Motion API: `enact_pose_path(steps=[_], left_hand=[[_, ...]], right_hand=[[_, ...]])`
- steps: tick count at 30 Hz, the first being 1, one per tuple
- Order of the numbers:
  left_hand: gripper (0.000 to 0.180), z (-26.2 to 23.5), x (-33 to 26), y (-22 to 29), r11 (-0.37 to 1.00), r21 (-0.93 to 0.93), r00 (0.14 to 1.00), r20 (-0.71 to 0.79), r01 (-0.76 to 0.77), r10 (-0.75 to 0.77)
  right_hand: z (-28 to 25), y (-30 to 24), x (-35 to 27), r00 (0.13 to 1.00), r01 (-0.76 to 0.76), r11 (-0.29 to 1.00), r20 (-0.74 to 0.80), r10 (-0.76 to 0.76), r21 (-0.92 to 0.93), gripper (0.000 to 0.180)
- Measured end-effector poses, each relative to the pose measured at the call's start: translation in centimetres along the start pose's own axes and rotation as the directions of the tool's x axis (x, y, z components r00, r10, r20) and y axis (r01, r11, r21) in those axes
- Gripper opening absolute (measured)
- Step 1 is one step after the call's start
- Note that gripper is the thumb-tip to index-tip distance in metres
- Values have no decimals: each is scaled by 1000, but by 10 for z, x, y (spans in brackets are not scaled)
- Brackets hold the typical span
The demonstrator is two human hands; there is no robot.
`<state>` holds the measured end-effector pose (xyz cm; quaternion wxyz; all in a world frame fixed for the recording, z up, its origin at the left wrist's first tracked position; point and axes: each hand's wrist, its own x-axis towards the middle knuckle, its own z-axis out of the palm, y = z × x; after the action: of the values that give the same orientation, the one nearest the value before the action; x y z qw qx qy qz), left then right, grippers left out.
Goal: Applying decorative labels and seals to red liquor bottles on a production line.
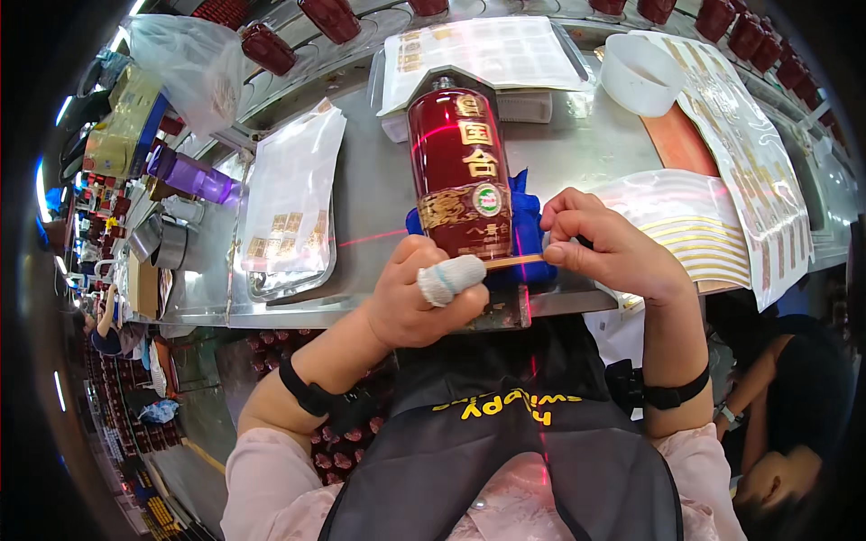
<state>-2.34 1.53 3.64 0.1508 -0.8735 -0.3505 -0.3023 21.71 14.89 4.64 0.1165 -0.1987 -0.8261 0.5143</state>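
In the head view, a narrow gold-orange strip runs between the two hands at the near, base end of a dark red bottle with gold characters and a round green-and-white seal. The strip's long axis goes left to right, rising very slightly to the right, almost square across the bottle's own axis, which points away from the person, neck at the far end. In the picture the strip crosses just below the bottle's lower edge; whether it touches the glass cannot be told.

The left hand is nearer the bottle, right by its lower left corner. Its fingers are curled in, one wearing a white finger cot whose tip meets the strip's left end; whether a thumb presses from behind is hidden. The right hand sits farther off to the right, thumb and forefinger brought nearly together on the strip's right end, apparently pinching it, the other fingers bent.

The bottle rests against a blue cloth, which shows on both its sides, on the metal table. Right of the right hand lies a white sheet of curved gold strips; well to the left is a stack of label sheets.
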Motion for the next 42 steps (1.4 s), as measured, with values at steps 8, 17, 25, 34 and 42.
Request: enact_pose_path(steps=[8,17,25,34,42], left_hand=[[23,1,2,3,998,65,1000,-13,-24,25],[20,0,0,2,996,-63,996,-51,65,-68],[24,4,0,1,1000,2,999,-25,-26,26],[26,1,0,4,1000,-7,999,-31,27,-27],[27,0,-1,3,996,-76,997,-40,55,-58]], right_hand=[[-1,2,2,999,28,998,43,-26,-61,25],[-2,3,0,998,19,1000,64,-19,9,25],[-1,2,1,995,-75,983,76,63,167,26],[-5,2,-1,996,23,997,81,-29,67,30],[-3,3,-3,999,7,997,53,-11,76,30]])
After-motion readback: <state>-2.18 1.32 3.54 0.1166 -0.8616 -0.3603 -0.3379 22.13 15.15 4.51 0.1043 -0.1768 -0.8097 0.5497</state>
